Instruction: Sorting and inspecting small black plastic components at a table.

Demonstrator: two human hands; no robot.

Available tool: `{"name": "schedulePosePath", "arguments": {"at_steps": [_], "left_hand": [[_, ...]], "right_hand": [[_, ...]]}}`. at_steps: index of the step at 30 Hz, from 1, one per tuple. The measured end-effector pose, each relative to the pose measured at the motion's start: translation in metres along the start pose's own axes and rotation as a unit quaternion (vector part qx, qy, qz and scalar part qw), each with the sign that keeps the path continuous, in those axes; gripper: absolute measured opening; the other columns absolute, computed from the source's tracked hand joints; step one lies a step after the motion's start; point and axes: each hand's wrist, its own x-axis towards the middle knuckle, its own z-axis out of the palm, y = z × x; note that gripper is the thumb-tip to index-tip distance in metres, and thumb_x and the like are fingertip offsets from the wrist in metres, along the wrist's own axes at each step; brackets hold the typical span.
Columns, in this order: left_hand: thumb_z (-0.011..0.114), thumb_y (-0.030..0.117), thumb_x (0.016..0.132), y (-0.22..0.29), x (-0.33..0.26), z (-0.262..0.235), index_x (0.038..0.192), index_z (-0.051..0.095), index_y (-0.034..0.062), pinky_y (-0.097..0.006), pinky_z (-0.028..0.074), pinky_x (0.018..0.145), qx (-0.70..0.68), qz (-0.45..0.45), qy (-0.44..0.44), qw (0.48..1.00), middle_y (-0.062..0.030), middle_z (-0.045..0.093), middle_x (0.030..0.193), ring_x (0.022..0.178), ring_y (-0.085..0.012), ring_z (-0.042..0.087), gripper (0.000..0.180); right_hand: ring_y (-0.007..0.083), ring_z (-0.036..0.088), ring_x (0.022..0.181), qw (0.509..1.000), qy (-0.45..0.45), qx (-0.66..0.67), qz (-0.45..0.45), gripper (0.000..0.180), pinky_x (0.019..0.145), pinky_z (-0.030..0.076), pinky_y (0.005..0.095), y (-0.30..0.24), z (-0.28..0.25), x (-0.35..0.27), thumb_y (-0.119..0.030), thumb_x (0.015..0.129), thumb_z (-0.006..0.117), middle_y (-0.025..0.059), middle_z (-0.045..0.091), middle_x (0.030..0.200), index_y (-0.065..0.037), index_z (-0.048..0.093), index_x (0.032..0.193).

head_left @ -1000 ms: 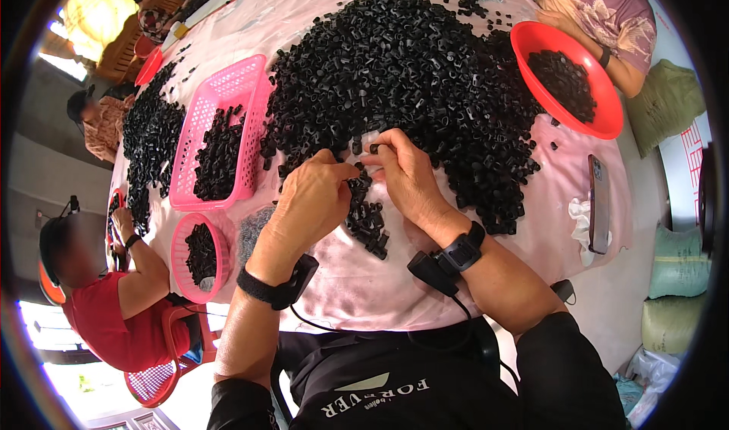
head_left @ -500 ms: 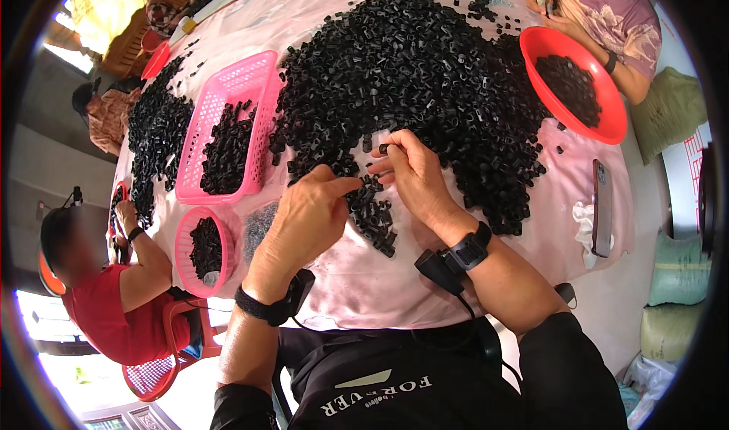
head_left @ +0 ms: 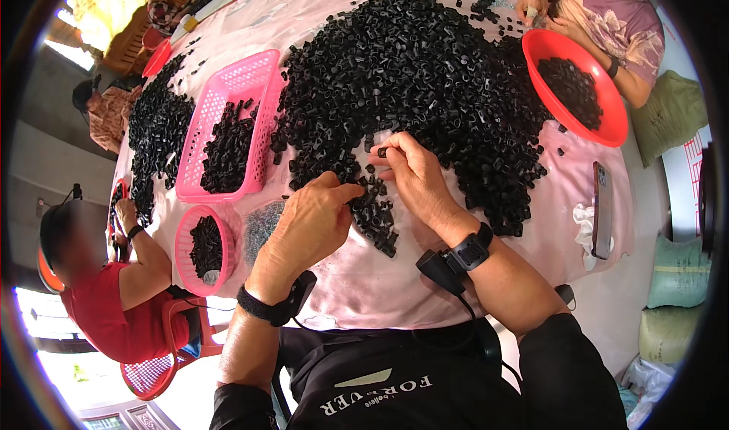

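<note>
A big heap of small black plastic pieces (head_left: 425,73) covers the middle of the table, and a narrow tongue of it (head_left: 374,221) reaches toward me. My right hand (head_left: 416,175) is at the heap's near edge, a single black plastic piece (head_left: 382,153) pinched between thumb and fingertips. Just left of it, my left hand (head_left: 311,217) is curled, back upward, its index finger extended to the edge of the narrow tongue. Whatever its other fingers may hold is hidden beneath the hand.
A pink rectangular basket (head_left: 271,88) and a round pink basket (head_left: 181,240), both holding black pieces, stand left. A red basin (head_left: 616,118) of pieces sits right, near a phone (head_left: 601,210) and crumpled tissue (head_left: 583,217). Co-workers sit around the pink-covered table (head_left: 364,301).
My left hand has shifted slightly, its index finger curling a little. The right hand stays almost in place, still pinching the black piece. The co-worker's hands at the far right have moved slightly.
</note>
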Motion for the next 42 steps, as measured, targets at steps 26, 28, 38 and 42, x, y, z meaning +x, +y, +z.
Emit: {"name": "schedulePosePath", "arguments": {"at_steps": [26,28,38,42], "left_hand": [[0.062,-0.003,0.083,-0.009,0.007,0.001,0.108,0.073,0.0017,-0.047,0.052,0.075,0.025,-0.013,0.083,0.996,-0.0176,0.062,0.092,0.085,-0.0386,0.066,0.028],[0.062,-0.003,0.083,-0.006,0.005,0.001,0.109,0.073,0.0016,-0.046,0.052,0.074,0.02,-0.011,0.084,0.996,-0.0173,0.062,0.092,0.084,-0.038,0.066,0.029],[0.063,-0.004,0.088,0.005,-0.018,0.012,0.106,0.073,0.0002,-0.033,0.052,0.069,-0.133,-0.082,0.123,0.98,-0.0119,0.064,0.095,0.076,-0.0229,0.064,0.021],[0.062,-0.006,0.088,0.008,-0.029,0.02,0.102,0.073,-0.0003,-0.031,0.052,0.068,-0.176,-0.074,0.114,0.975,-0.0108,0.065,0.097,0.079,-0.021,0.066,0.019]], "right_hand": [[0.0275,0.071,0.082,0.991,-0.068,-0.072,-0.088,0.012,0.073,0.054,0.0383,0.007,0.0,0.004,-0.009,0.104,0.053,0.0148,0.072,0.093,-0.002,0.061,0.109],[0.0327,0.072,0.087,0.983,-0.079,-0.093,-0.136,0.013,0.076,0.055,0.0414,0.005,0.001,0.004,-0.01,0.104,0.053,0.0166,0.073,0.097,-0.002,0.061,0.111],[0.0159,0.065,0.076,0.99,-0.071,-0.104,-0.065,0.012,0.07,0.052,0.0295,-0.002,-0.006,0.003,-0.008,0.102,0.06,0.007,0.07,0.092,-0.002,0.066,0.11],[0.0053,0.061,0.072,0.993,-0.048,-0.086,-0.064,0.013,0.065,0.051,0.0219,0.003,-0.004,0.003,-0.01,0.103,0.062,0.001,0.069,0.088,-0.002,0.068,0.111]]}}
